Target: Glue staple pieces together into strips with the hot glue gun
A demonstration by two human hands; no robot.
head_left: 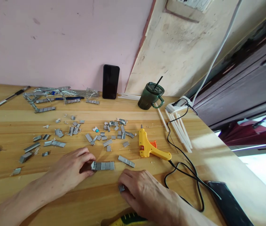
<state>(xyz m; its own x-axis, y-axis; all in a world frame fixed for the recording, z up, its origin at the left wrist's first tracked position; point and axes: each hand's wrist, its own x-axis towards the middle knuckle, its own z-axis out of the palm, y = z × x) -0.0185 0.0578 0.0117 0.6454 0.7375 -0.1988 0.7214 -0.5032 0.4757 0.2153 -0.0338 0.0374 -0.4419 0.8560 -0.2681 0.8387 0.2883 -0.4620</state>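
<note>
My left hand (75,164) pinches the left end of a short row of grey metal pieces (105,165) lying on the wooden table. To the right, my right hand (143,190) is closed with a small grey metal piece (121,188) between thumb and fingers, apart from the row. Just above that hand rests a second joined grey strip (126,161). Many loose grey pieces (108,142) are scattered beyond both hands. A yellow glue gun (144,142) with an orange trigger lies to their right. Part of a yellow-and-black handle (130,218) shows below my right wrist.
A black phone (110,82) leans on the wall, near a green lidded mug (150,95). White glue sticks (178,131), a power strip (178,105) and a black cable (189,175) occupy the right side. Another dark phone (228,202) lies lower right. Metal rods (76,93) and a pen (10,97) lie behind.
</note>
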